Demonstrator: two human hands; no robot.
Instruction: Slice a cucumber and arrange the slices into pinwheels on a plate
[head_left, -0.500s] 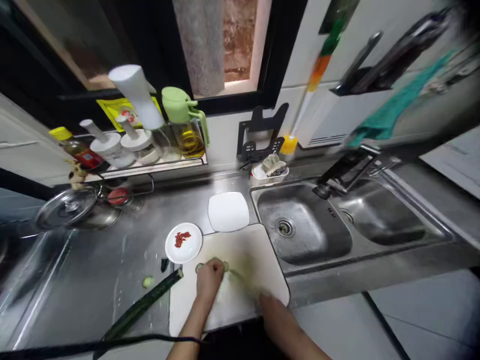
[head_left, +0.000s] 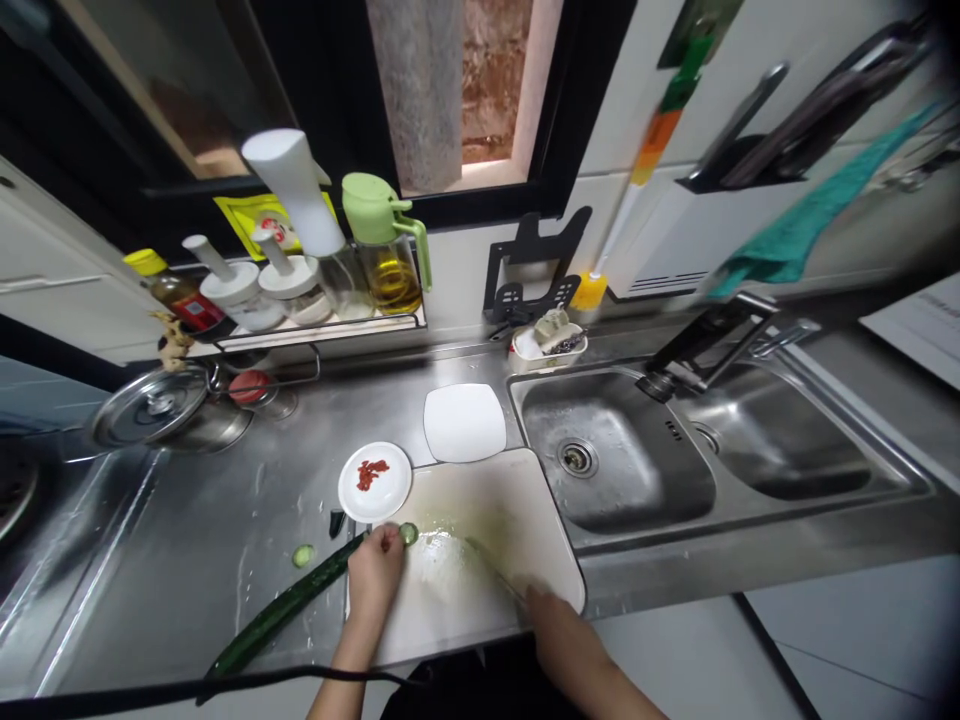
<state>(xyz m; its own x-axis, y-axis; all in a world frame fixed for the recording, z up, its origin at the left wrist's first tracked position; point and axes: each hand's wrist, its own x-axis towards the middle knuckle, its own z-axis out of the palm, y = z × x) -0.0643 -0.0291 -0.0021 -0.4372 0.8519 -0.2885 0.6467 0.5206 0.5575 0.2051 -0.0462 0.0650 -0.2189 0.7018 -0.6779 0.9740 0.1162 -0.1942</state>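
Observation:
My left hand [head_left: 377, 565] is at the left part of the white cutting board [head_left: 540, 520], its fingers pinched together. What they hold, if anything, is hidden. A cucumber slice [head_left: 409, 533] lies just right of the fingertips. A long dark green cucumber [head_left: 281, 610] slants from the counter up to the board, its upper end disappearing behind my left hand. At the board's lower right, my right hand [head_left: 551, 620] is closed on a knife [head_left: 499, 572], whose blade points up and left over the wet, greenish middle of the board.
A white plate [head_left: 394, 500] with red chopped pieces stands by the board's upper left corner. Behind the board lies a square white plate [head_left: 465, 425]. A cucumber piece [head_left: 302, 556] and a dark cucumber end [head_left: 337, 522] rest on the steel counter. The double sink [head_left: 622, 450] is to the right.
My left hand has moved left across the board towards the cucumber's end. The slice seen at its right fingertips before is no longer visible there. The view has shifted slightly; my right hand still holds the knife.

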